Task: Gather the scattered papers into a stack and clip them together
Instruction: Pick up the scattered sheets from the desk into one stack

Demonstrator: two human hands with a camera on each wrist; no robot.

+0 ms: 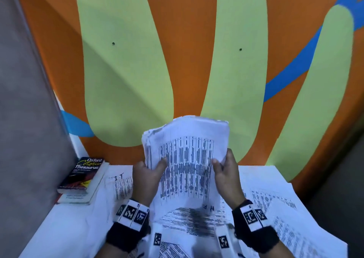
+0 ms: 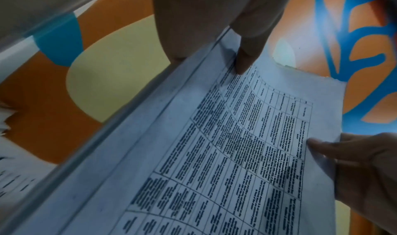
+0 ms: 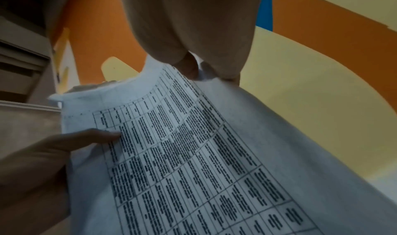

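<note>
White printed sheets, gathered into a thick bundle [image 1: 185,159], stand nearly upright between the 2 hands above the table [image 1: 65,228]. The left hand [image 1: 146,176] clamps the bundle's left edge, thumb [image 2: 243,63] pressed on the front page and fingers curled behind. The right hand [image 1: 226,171] pinches the right edge the same way, its thumb [image 1: 215,162] on the printed grid. Neither hand is free.

Risks, as I judge them: the top left corner of the bundle is fanned and uneven, so the edges are not yet square; clipping it like this would leave pages skewed or missed by the clip. The paper bows between the 2 grips, and if either pinch eases, inner pages could slide out and drop. Tapping the lower edge down onto the loose sheets [image 1: 275,202] lying on the table could crumple them or scoot them toward the table's edge. Several such sheets lie around the wrists, left [image 1: 122,184] and right, so the gathering is not finished. No clip shows in any view, and fetching 1 means holding the bundle single-handed.

A thesaurus [image 1: 82,175] rests on another book at the table's far left, well clear of the hands.
</note>
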